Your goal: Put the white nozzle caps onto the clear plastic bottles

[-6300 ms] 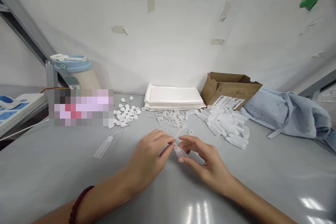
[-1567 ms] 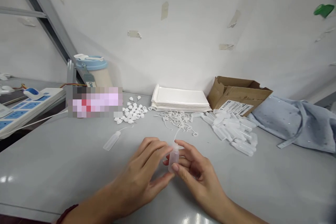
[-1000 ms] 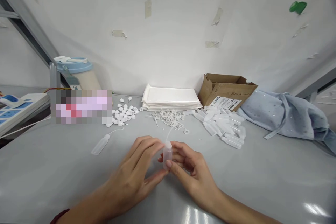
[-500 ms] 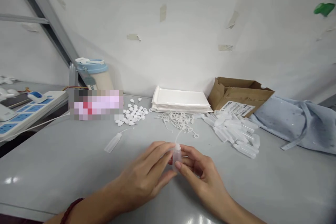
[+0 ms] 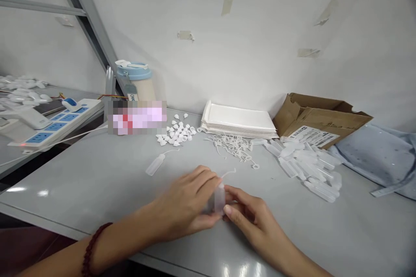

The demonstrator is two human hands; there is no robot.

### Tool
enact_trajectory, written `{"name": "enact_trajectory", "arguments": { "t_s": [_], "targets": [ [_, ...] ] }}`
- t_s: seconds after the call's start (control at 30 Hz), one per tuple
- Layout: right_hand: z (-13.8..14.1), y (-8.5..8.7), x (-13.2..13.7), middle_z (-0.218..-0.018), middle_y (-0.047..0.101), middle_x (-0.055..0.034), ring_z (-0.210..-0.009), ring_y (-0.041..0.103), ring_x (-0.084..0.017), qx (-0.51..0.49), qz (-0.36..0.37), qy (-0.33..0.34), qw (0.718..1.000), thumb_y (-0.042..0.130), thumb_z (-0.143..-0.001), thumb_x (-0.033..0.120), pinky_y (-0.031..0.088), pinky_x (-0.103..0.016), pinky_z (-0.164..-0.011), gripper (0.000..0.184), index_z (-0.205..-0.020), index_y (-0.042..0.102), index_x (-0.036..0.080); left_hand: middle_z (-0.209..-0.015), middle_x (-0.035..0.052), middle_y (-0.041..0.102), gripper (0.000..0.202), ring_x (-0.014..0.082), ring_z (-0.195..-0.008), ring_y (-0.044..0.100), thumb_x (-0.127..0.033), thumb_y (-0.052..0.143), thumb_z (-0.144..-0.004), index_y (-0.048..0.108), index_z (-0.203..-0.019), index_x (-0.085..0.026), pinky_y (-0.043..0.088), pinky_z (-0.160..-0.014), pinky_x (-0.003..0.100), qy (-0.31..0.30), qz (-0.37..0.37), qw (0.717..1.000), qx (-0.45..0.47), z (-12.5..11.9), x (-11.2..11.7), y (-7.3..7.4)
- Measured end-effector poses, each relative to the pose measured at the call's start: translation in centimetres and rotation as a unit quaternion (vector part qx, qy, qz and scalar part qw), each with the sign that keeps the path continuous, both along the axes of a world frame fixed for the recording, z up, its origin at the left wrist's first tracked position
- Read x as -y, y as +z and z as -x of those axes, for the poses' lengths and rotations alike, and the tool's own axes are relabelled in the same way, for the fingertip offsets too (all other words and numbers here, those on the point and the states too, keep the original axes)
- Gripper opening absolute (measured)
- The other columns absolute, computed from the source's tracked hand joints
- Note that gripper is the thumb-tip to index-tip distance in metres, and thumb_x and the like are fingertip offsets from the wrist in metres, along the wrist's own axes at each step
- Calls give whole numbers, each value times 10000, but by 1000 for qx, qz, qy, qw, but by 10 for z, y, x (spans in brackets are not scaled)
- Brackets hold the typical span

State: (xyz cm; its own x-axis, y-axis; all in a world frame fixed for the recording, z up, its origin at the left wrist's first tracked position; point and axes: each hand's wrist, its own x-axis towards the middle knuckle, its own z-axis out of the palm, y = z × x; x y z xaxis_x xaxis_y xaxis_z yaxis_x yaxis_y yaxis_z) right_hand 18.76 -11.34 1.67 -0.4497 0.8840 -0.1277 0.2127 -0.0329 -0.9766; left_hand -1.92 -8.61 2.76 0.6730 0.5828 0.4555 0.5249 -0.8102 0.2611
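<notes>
A small translucent plastic bottle (image 5: 219, 198) stands upright between my two hands near the front of the grey table (image 5: 97, 169). My left hand (image 5: 185, 203) wraps its fingers and thumb round the bottle's left side. My right hand (image 5: 250, 218) pinches it from the right with curled fingers. A thin white tether strap (image 5: 228, 173) curls up from the bottle's neck. One finished bottle (image 5: 155, 165) lies on its side to the left.
Behind my hands lie a heap of white caps (image 5: 177, 133), a tangle of white straps (image 5: 234, 146), a pile of bare bottles (image 5: 308, 164) and a stack of white sheets (image 5: 238, 120). A cardboard box (image 5: 320, 117), blue cloth (image 5: 380, 156), mug (image 5: 135, 80) and power strip (image 5: 58, 124) border the table.
My hands keep hold of the bottle and have closed more tightly round it. The camera has swung left, so everything sits further right in view.
</notes>
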Motion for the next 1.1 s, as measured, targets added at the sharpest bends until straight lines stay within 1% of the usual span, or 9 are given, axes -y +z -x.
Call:
{"name": "enact_trajectory", "arguments": {
  "t_s": [0.07,0.13,0.2,0.3,0.4,0.53,0.67,0.9,1.1],
  "targets": [
    [-2,-1,-1,-1072,686,-111,-882,664,-217,16,11,23,1000,495,-910,472,509,-360,-782,437,-1228,594,189,-1121,103,604,373,237,-1070,543,-270,596,-840,483,-1176,-157,488,-893,347,15,39,998,-37,28,-10,8],
    [-2,-2,-2,-1064,687,-118,-936,651,-228,22,17,31,999,457,-918,502,499,-371,-807,457,-1217,607,191,-1152,85,588,395,227,-1090,529,-332,613,-837,501,-1183,-180,460,-936,346,43,95,991,-84,62,-23,19],
    [-1,-2,-4,-1023,694,-122,-919,646,-225,26,16,34,999,435,-918,524,497,-366,-790,478,-1191,625,181,-1166,82,580,427,234,-1108,515,-370,619,-825,513,-1196,-185,445,-948,350,81,130,980,-130,92,-35,29],
    [1,-3,-6,-941,697,-129,-817,635,-204,31,22,32,999,428,-906,553,504,-340,-716,524,-1158,639,144,-1204,67,568,475,248,-1167,477,-410,629,-800,525,-1217,-206,423,-974,344,93,175,964,-178,115,-47,38],
    [1,-4,-7,-928,692,-134,-760,616,-184,32,36,27,998,425,-900,565,505,-331,-691,559,-1171,626,120,-1196,63,569,477,246,-1178,467,-376,632,-787,533,-1222,-209,420,-974,327,87,200,955,-201,119,-51,39],
    [-1,-5,-7,-956,689,-135,-760,612,-177,36,40,30,998,428,-905,551,499,-331,-704,549,-1193,609,119,-1184,65,563,475,248,-1167,470,-355,636,-772,534,-1215,-216,418,-968,328,84,204,952,-212,116,-53,37],
    [-3,-4,-7,-928,689,-120,-763,611,-179,36,43,35,998,432,-911,540,495,-331,-704,533,-1206,599,129,-1191,64,545,463,247,-1177,456,-352,632,-768,533,-1200,-219,407,-974,320,76,220,947,-219,115,-57,39],
    [-4,-2,-7,-903,687,-111,-777,608,-184,44,45,39,997,426,-914,543,489,-345,-724,540,-1223,583,128,-1209,54,500,469,236,-1116,503,-387,625,-767,519,-1206,-259,431,-924,305,87,276,926,-242,116,-61,38],
    [-4,-2,-8,-875,682,-100,-793,611,-188,42,52,40,997,436,-912,540,494,-349,-734,531,-1223,583,135,-1240,47,519,545,246,-1111,530,-440,624,-770,482,-1273,-288,443,-915,306,94,280,927,-231,120,-60,36]
  ]
}}
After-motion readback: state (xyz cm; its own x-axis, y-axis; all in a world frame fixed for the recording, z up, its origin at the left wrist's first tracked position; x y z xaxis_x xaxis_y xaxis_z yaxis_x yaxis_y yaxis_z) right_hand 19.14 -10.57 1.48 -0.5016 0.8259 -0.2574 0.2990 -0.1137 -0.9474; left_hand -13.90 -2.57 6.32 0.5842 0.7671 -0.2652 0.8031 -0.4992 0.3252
